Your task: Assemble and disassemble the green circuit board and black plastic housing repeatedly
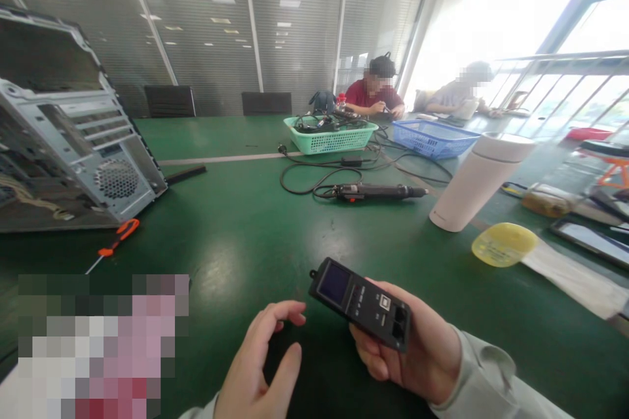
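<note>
My right hand (422, 347) is wrapped round a black handheld cable tester (361, 304), tilted with its face up. The tester has a small dark screen at its far left end, a square socket and dark ports nearer my palm, and a small loop on the top edge. Just left of it, my left hand (263, 363) holds nothing, its fingers bent and the thumb apart from them. It does not touch the tester. Beyond both hands, a black electric screwdriver (376, 192) with a cable lies on the green table (236, 236).
An open metal computer case (118, 177) stands at left, with an orange-handled tool (120, 236) before it. Green basket (329, 141) with cables, blue basket (432, 141), pale tumbler (479, 183) and yellow-topped packet (504, 245) are ahead. Two people sit at the far end.
</note>
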Demonstrator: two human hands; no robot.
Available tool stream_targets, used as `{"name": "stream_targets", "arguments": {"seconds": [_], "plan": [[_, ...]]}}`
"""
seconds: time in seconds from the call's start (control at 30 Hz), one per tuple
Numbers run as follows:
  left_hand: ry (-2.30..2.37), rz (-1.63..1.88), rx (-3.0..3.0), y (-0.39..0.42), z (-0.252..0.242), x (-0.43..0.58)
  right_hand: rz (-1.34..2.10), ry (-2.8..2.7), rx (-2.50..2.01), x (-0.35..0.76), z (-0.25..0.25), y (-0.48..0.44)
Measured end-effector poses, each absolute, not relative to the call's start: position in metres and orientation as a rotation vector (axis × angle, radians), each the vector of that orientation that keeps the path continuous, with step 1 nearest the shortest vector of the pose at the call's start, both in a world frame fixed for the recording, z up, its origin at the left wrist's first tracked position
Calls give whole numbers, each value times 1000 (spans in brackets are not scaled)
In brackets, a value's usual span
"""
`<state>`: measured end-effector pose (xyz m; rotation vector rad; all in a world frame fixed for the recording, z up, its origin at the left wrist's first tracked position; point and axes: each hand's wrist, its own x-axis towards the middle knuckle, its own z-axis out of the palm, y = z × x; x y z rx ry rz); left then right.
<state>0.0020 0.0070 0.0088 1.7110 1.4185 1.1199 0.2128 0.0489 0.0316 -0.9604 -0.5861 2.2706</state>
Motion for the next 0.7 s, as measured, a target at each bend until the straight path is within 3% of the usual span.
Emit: {"name": "stream_targets", "arguments": {"seconds": [0.17, 0.43, 0.7], "plan": [[1406, 1112, 1538, 4, 3, 0, 2099, -737, -1094, 215, 28, 48], [1357, 1252, 1389, 2, -1, 7, 1033, -1694, -1117, 215, 27, 34], [1295, 1205, 1638, 7, 5, 4, 527, -2139, -922, 218, 34, 32]]}}
